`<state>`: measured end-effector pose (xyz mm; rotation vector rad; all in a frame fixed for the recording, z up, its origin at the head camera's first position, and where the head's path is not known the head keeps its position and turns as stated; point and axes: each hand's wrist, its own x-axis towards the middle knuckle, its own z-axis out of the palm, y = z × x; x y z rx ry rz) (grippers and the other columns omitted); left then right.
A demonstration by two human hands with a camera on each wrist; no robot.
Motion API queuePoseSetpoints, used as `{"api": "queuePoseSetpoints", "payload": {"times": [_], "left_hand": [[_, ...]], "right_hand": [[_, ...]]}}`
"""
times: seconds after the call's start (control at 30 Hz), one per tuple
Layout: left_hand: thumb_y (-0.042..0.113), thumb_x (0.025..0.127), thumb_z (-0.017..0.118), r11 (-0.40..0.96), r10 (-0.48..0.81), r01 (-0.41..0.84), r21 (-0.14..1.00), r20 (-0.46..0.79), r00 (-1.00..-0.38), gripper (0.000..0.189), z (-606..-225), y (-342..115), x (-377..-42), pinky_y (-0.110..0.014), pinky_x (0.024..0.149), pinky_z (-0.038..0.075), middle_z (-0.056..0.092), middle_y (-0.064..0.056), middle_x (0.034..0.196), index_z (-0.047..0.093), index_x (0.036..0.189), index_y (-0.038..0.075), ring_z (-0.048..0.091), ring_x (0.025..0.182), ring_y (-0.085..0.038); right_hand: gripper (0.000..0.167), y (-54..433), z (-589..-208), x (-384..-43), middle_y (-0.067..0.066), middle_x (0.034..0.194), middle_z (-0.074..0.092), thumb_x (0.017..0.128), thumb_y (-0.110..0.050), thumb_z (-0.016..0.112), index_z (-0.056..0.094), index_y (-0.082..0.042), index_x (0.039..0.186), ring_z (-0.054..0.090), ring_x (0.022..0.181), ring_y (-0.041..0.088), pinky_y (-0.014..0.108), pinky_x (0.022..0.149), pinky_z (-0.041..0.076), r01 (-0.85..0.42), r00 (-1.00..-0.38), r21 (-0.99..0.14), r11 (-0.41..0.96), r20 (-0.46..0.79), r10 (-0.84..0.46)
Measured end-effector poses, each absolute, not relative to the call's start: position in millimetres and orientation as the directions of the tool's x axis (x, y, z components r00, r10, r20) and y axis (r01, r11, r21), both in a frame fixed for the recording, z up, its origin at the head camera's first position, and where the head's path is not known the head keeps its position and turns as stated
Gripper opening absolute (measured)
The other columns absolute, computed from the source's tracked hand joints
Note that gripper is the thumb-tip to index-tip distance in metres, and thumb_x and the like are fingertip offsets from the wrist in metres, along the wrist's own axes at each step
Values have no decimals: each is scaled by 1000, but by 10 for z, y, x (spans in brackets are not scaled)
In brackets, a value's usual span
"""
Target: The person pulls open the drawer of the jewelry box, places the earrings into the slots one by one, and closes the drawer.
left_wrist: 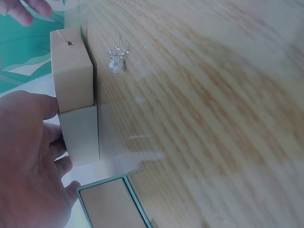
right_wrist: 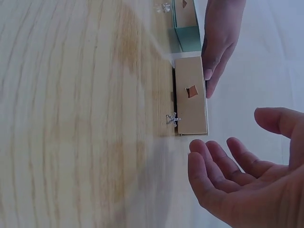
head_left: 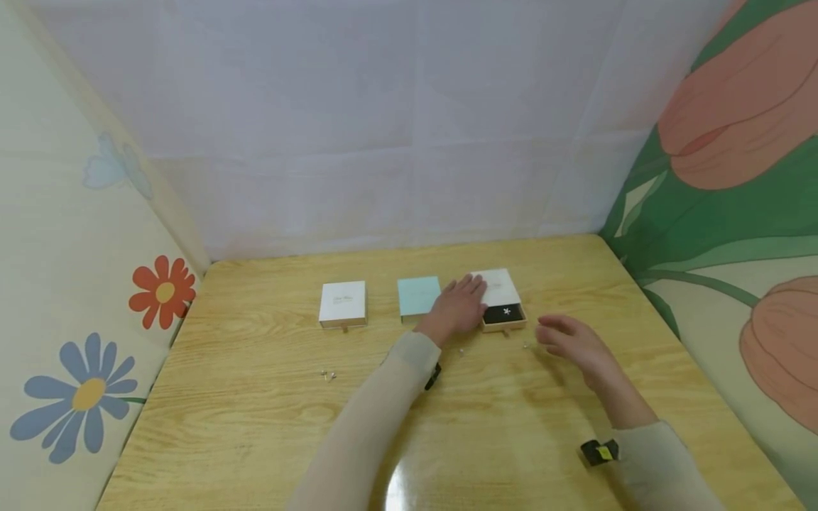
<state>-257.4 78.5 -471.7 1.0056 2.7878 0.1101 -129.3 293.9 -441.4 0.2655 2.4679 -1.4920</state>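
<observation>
My left hand (head_left: 456, 305) rests with extended fingers on the left part of a white jewelry box (head_left: 501, 287). This box's drawer (left_wrist: 71, 71) is slid partly out at the front, and a small flower-shaped silver piece (head_left: 507, 311) lies on its black lining. To the right of the drawer my right hand (head_left: 575, 344) hovers, fingers loosely bent and holding nothing. A small silver earring (head_left: 526, 345) lies on the table between that hand and the box. In the left wrist view, a pearl earring with a sparkling crown-like top (left_wrist: 116, 64) lies before the boxes.
A light-blue box (head_left: 418, 294) stands just left of the white one, partly behind my left hand. Further left is another white box (head_left: 343, 301) with a pull tab, and small earrings (head_left: 329, 375) lie in front of it. All stand on a wooden table (head_left: 255, 426).
</observation>
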Motion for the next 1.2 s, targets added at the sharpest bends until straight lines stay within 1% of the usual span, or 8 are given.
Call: {"api": "queuePoseSetpoints", "payload": {"times": [0.17, 0.37, 0.53, 0.7, 0.83, 1.1, 1.2], "left_hand": [[42, 111, 26, 770, 638, 628, 112, -145, -756, 60, -4719, 791, -2572, -41, 128, 12, 10, 0, 170, 16, 163, 15, 9, 157, -18], [42, 111, 27, 769, 639, 631, 105, -152, -754, 59, -4726, 797, -2573, -40, 128, 13, 11, 0, 170, 16, 164, 15, 9, 157, -18], [42, 111, 26, 769, 639, 632, 99, -146, -755, 59, -4729, 802, -2580, -41, 128, 14, 11, 1, 170, 17, 163, 15, 10, 157, -18], [42, 111, 26, 771, 637, 630, 97, -149, -757, 59, -4734, 801, -2588, -41, 128, 13, 10, 1, 170, 16, 163, 15, 9, 157, -18], [42, 112, 25, 775, 631, 623, 103, -151, -761, 59, -4743, 805, -2592, -40, 128, 13, 10, 1, 171, 16, 164, 16, 8, 157, -18], [42, 112, 25, 779, 627, 619, 102, -156, -763, 59, -4756, 812, -2595, -40, 128, 11, 9, 2, 171, 15, 164, 17, 7, 157, -17], [42, 112, 25, 780, 626, 617, 108, -159, -763, 59, -4752, 812, -2594, -40, 128, 10, 8, 2, 171, 14, 164, 17, 7, 157, -17]], "right_hand": [[64, 2954, -4419, -1284, 33, 148, 45, 108, -36, 47, 34, 8, 152, 52, 132, 44, 48, 108, 49, 300, -947, -843, 446, -319, 34], [65, 2955, -4428, -1279, 33, 148, 45, 108, -37, 47, 33, 7, 153, 53, 130, 43, 53, 109, 47, 327, -937, -814, 480, -347, 50], [63, 2933, -4423, -1279, 34, 143, 49, 107, -34, 48, 35, 9, 151, 56, 125, 43, 53, 104, 50, 332, -932, -793, 511, -360, 48], [60, 2919, -4431, -1315, 32, 137, 54, 106, -32, 51, 39, 8, 149, 59, 118, 40, 47, 98, 54, 343, -925, -768, 541, -378, 51], [58, 2905, -4450, -1339, 32, 133, 56, 105, -30, 54, 42, 10, 146, 61, 112, 37, 44, 93, 57, 321, -929, -749, 579, -367, 41], [57, 2861, -4482, -1365, 31, 131, 57, 103, -29, 59, 46, 9, 143, 61, 110, 38, 45, 88, 57, 299, -935, -687, 662, -348, 62], [56, 2849, -4496, -1377, 30, 128, 59, 101, -29, 61, 49, 9, 140, 60, 111, 40, 48, 89, 55, 275, -942, -657, 702, -329, 61]]}}
